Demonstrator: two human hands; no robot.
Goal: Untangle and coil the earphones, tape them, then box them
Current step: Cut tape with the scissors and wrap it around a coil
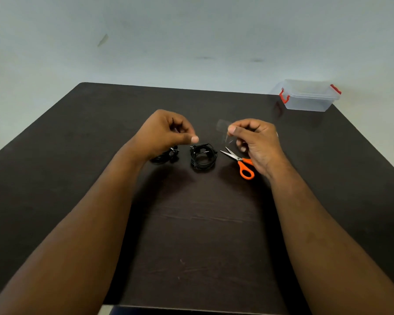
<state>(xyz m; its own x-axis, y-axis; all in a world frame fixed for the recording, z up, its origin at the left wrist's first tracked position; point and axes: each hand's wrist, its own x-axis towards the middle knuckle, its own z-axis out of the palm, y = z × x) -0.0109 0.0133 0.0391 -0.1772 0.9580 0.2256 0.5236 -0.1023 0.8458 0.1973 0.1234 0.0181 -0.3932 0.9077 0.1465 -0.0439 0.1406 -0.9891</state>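
Two black coils of earphone cable lie on the dark table. One coil (203, 159) sits between my hands in plain sight. The other coil (166, 155) is partly hidden under my left hand (166, 131), which hovers above it with fingers curled and nothing visible in them. My right hand (254, 142) pinches a strip of clear tape (223, 126) between thumb and forefinger, held up above the table. The clear plastic box (307, 95) with red latches stands closed at the far right corner.
Orange-handled scissors (240, 162) lie on the table (77, 144) just below my right hand, blades open and pointing left. A pale wall rises behind the table's far edge.
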